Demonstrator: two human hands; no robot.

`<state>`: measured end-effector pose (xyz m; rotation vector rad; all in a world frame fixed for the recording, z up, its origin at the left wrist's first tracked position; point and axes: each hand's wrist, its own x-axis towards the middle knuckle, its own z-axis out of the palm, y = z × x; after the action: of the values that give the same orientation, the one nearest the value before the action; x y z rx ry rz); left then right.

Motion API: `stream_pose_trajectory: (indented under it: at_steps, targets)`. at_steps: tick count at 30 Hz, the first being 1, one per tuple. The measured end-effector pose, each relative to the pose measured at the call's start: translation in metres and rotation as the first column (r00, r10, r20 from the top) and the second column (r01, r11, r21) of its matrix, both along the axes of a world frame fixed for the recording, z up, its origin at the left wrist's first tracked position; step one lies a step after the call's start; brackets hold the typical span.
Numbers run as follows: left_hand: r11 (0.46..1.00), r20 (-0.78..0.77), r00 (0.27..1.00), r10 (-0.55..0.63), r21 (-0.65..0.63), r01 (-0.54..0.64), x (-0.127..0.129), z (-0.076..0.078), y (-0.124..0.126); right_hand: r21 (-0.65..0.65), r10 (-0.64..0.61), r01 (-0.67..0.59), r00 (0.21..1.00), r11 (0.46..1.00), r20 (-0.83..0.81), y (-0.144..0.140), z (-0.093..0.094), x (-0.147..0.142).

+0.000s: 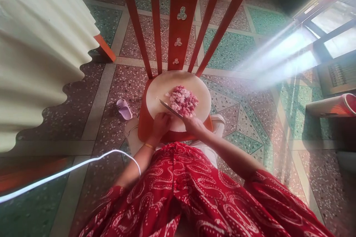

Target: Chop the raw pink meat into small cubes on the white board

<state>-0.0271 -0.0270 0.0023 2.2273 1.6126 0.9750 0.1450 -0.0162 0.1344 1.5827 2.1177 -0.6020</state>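
A round pale cutting board [155, 94] lies on the seat of an orange-red wooden chair [180, 14]. On the board sits a heap of pink chopped meat [183, 100]. My right hand [194, 125] grips the handle of a knife [169, 109], whose blade slants left across the board beside the meat. My left hand [161, 124] rests curled on the board's near edge, just under the blade and holding nothing. I wear a thin gold bangle [149, 146] on the left wrist and red patterned cloth over my lap.
A pink slipper [124, 109] lies on the terrazzo floor left of the chair. A cream corrugated cloth edge [41, 55] fills the left side. A white cable [69, 168] crosses the lower left. A window [333, 26] and a red-ended roll [333, 105] stand at right.
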Motion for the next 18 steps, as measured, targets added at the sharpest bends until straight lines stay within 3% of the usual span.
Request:
stream_pose_trajectory:
  at_steps: [5,10,18]
  targets:
    - [1.0,0.09,0.996,-0.003,-0.016,0.004,0.002,-0.006,0.0,0.014,0.002,-0.002,1.0,1.0,-0.014,0.003,-0.019,-0.009]
    - [1.0,0.057,0.998,-0.012,0.019,0.011,0.001,-0.008,0.001,0.029,0.005,-0.003,0.997,1.0,-0.074,0.022,-0.021,-0.031]
    - [1.0,0.064,0.998,0.021,0.011,-0.022,0.004,-0.002,0.001,0.103,0.009,0.0,0.996,0.995,-0.088,-0.002,-0.005,0.009]
